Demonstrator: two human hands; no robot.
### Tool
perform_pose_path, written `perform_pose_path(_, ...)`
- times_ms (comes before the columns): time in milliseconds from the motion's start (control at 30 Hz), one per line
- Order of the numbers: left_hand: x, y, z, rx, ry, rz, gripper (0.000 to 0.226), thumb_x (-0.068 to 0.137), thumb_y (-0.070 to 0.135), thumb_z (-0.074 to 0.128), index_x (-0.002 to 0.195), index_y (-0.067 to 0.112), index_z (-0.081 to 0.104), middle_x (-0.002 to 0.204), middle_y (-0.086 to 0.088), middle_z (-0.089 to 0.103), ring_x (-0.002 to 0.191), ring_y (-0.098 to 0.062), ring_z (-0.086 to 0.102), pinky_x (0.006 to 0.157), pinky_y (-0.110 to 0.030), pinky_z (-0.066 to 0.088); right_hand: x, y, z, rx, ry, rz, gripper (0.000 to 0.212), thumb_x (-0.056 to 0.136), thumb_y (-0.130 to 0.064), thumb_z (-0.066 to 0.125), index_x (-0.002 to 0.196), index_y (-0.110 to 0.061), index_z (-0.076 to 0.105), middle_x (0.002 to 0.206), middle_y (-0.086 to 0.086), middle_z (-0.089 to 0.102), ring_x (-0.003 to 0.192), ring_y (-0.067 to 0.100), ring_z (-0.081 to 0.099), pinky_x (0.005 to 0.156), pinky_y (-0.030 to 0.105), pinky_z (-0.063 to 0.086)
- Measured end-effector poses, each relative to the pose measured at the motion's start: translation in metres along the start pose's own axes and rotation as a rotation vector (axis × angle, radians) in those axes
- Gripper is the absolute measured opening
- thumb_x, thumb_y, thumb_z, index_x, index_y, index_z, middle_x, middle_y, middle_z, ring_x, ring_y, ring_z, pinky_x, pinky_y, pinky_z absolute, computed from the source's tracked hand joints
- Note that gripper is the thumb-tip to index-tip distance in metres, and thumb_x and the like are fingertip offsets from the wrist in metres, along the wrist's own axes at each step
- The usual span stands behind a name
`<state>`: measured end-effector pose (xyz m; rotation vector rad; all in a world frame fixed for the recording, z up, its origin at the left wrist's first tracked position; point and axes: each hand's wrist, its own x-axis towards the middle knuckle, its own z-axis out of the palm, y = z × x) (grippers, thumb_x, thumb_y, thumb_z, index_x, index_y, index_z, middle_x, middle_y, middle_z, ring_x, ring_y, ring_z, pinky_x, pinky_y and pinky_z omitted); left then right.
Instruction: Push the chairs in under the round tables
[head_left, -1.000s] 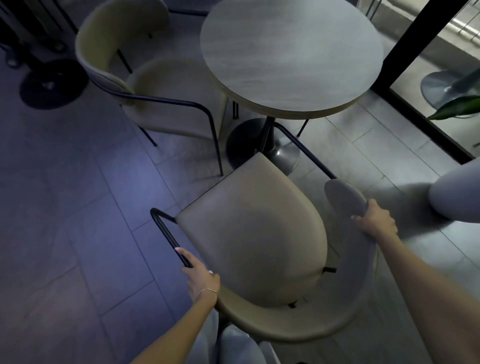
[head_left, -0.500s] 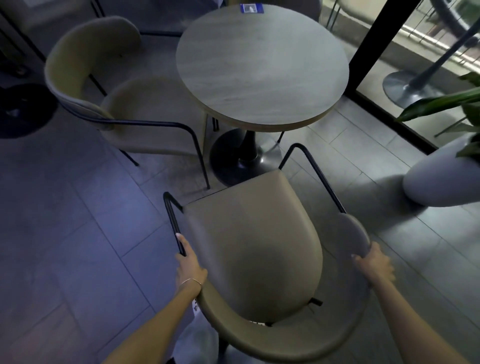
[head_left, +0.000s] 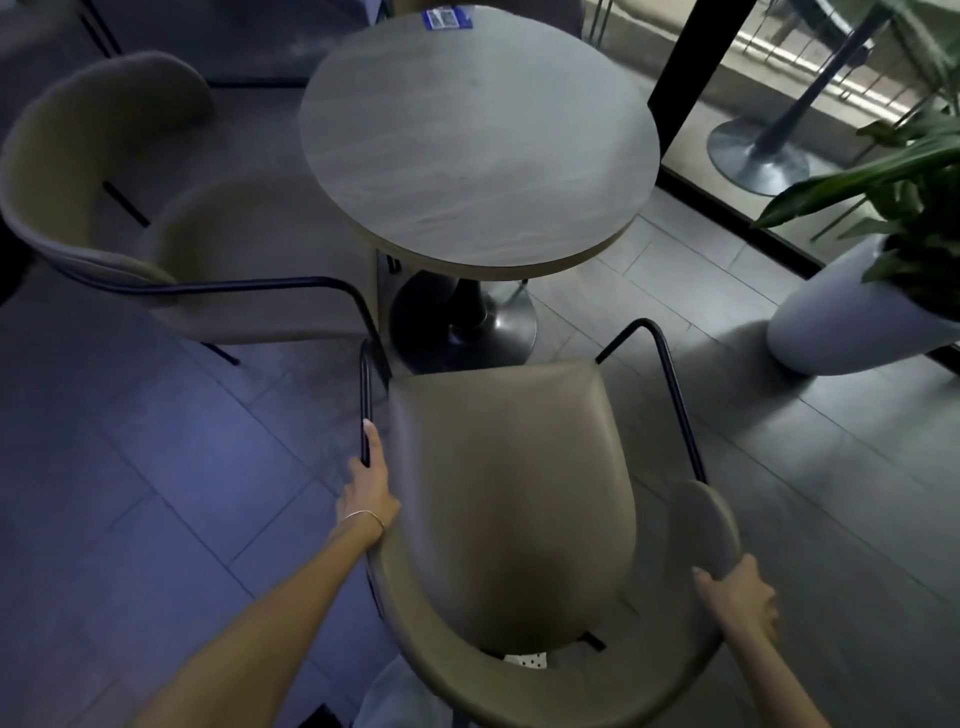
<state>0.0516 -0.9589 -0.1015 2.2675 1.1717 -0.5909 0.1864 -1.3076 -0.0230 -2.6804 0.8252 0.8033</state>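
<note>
A beige padded chair (head_left: 511, 499) with black metal armrests stands right in front of me, its seat front close to the pedestal base of the round grey table (head_left: 478, 140). My left hand (head_left: 368, 486) grips the chair's left armrest rail where it meets the backrest. The right end of the curved backrest is held by my right hand (head_left: 737, 597). A second beige chair (head_left: 208, 244) sits at the table's left, its seat partly under the tabletop.
A white planter (head_left: 841, 322) with a green plant stands on the floor to the right. Behind it run a black window frame (head_left: 691, 78) and glass, with another table base outside. A blue card (head_left: 447, 18) lies at the table's far edge.
The chair has turned to face the table squarely and sits nearer its base. Both hands have stayed on it, and my view has shifted back and to the right.
</note>
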Motion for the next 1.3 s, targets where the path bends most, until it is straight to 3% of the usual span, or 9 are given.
perform_pose_path(167,0.026,-0.001,-0.016,0.016,0.009,0.032,0.102,0.089,0.003,0.048,0.141,0.030,-0.036,0.112,-0.019,0.045,0.062,-0.025,0.044,0.063,-0.036,0.044,-0.006,-0.015,0.008,0.037,0.008,-0.004,0.048,0.088,-0.022,0.066,0.124,0.002,0.045,0.125,0.032,0.052,0.115,0.047,0.052,0.089,0.049,0.046)
perform_pose_path(700,0.093,0.022,-0.059,0.082,-0.009,0.089,0.102,0.089,0.007,0.053,0.147,0.026,-0.029,0.130,-0.026,0.038,0.093,-0.041,0.057,0.084,-0.043,0.048,0.014,-0.082,0.015,0.052,0.054,-0.005,0.050,0.088,-0.019,0.064,0.127,0.003,0.043,0.133,0.030,0.049,0.123,0.049,0.047,0.096,0.055,0.043)
perform_pose_path(867,0.096,0.020,-0.059,0.054,-0.036,0.099,0.103,0.089,0.004,0.052,0.146,0.027,-0.031,0.134,-0.028,0.034,0.086,-0.037,0.055,0.086,-0.044,0.051,0.015,-0.081,0.018,0.040,0.052,0.003,0.053,0.087,-0.019,0.065,0.128,0.003,0.041,0.133,0.030,0.049,0.124,0.048,0.047,0.098,0.054,0.042)
perform_pose_path(967,0.096,0.021,-0.066,0.048,-0.090,0.086,0.099,0.090,0.002,0.048,0.146,0.026,-0.030,0.145,-0.031,0.026,0.103,-0.042,0.057,0.091,-0.044,0.050,0.014,-0.083,0.018,0.067,0.045,0.032,0.055,0.086,-0.017,0.066,0.130,0.003,0.040,0.135,0.030,0.048,0.125,0.047,0.046,0.100,0.053,0.040)
perform_pose_path(1067,0.091,0.023,-0.079,0.048,-0.166,0.055,0.092,0.090,0.008,0.049,0.150,0.018,-0.020,0.141,-0.030,0.035,0.112,-0.042,0.054,0.094,-0.043,0.048,0.011,-0.084,0.018,0.124,0.007,0.083,0.058,0.086,-0.012,0.065,0.133,0.004,0.036,0.137,0.030,0.047,0.126,0.046,0.046,0.102,0.051,0.040)
perform_pose_path(1133,0.084,0.023,-0.092,0.052,-0.239,0.033,0.078,0.091,0.014,0.050,0.153,0.008,0.003,0.137,-0.027,0.044,0.116,-0.040,0.054,0.094,-0.040,0.048,0.007,-0.090,0.015,0.204,-0.042,0.109,0.065,0.086,-0.008,0.064,0.138,0.006,0.028,0.141,0.031,0.041,0.130,0.045,0.043,0.104,0.050,0.038)
perform_pose_path(1233,0.076,0.025,-0.124,0.023,-0.231,0.034,0.027,0.092,0.020,0.049,0.114,0.004,0.054,0.116,-0.018,0.056,0.104,-0.032,0.055,0.079,-0.031,0.045,-0.004,-0.109,0.004,0.241,-0.099,0.135,0.079,0.085,-0.010,0.067,0.144,0.007,0.018,0.149,0.031,0.027,0.137,0.045,0.029,0.112,0.050,0.027)
perform_pose_path(1267,0.075,0.029,-0.136,-0.029,-0.213,0.053,0.014,0.094,0.023,0.049,0.091,0.010,0.055,0.102,-0.012,0.055,0.096,-0.027,0.052,0.076,-0.027,0.041,-0.006,-0.118,0.000,0.223,-0.099,0.092,0.077,0.084,-0.011,0.066,0.144,0.004,0.020,0.149,0.030,0.026,0.138,0.045,0.026,0.112,0.050,0.024)
perform_pose_path(1300,0.073,0.032,-0.147,-0.085,-0.169,0.077,0.023,0.095,0.026,0.048,0.074,0.017,0.047,0.091,-0.007,0.051,0.091,-0.022,0.048,0.075,-0.024,0.036,-0.013,-0.130,-0.008,0.232,-0.092,0.021,0.073,0.084,-0.011,0.066,0.143,0.002,0.024,0.148,0.030,0.027,0.138,0.045,0.026,0.112,0.050,0.024)
